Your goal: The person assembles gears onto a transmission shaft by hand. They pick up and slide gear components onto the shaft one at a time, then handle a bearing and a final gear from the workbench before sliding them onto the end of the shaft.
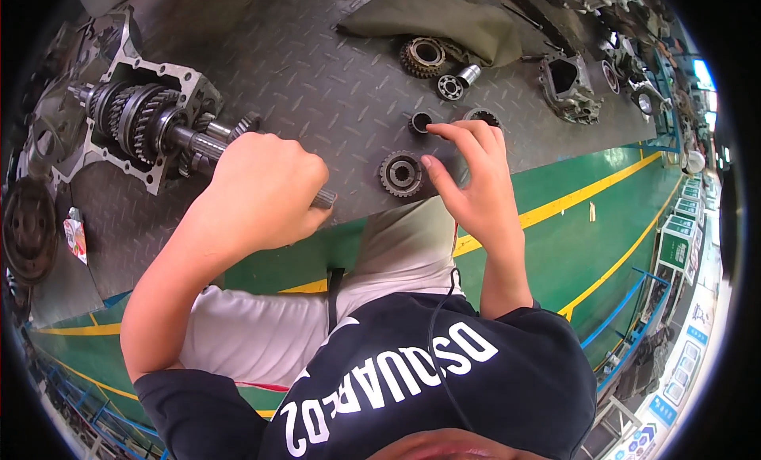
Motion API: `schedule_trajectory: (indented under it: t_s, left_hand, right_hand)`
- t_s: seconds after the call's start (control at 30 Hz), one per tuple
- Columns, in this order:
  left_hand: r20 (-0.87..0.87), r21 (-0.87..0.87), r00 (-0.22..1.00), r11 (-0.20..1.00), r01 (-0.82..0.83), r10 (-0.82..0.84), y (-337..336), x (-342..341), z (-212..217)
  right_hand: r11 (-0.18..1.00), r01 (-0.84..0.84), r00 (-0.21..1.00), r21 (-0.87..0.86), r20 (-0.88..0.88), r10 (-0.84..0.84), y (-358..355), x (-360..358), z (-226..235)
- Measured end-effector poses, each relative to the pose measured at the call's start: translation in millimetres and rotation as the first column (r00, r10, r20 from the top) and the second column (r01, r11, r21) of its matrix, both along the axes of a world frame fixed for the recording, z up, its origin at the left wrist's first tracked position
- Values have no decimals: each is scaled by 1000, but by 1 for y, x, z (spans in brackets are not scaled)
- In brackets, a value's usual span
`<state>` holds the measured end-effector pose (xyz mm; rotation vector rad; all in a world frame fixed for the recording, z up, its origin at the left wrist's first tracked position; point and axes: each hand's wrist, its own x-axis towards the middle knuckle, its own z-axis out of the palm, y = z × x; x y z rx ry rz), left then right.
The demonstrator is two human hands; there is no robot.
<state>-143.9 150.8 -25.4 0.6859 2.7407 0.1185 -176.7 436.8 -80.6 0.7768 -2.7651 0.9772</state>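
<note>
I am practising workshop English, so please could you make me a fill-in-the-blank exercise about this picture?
The left hand is closed around the splined shaft; the right hand is not closed but ____.
The toothed ring lies to the ____ of the right thumb.
Beside the bench, the painted floor is mostly ____.

Missing words: open; left; green.

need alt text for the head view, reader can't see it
A person's left hand is closed around a shaft carrying a row of gears, over a metal bench; the right hand, open, is beside a small ring and a loose gear.
</note>
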Motion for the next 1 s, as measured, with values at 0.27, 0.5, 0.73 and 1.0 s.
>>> schedule_trajectory:
  t_s: [0.27,0.5,0.73,1.0]
  left_hand:
    - [-714,199,696,975,96,77,-1,23,-67]
    - [-439,368,888,929,39,136,-16,31,-8]
    - [-434,275,901,955,110,21,-47,18,-2]
    - [-672,342,725,932,123,151,-28,17,-13]
  right_hand:
    - [996,-68,995,-62,-73,63,-28,2,6]
    - [888,-167,873,-428,355,335,-69,18,9]
    - [869,-6,434,-494,782,447,-89,4,15]
    - [843,1,852,-538,442,281,-104,21,6]
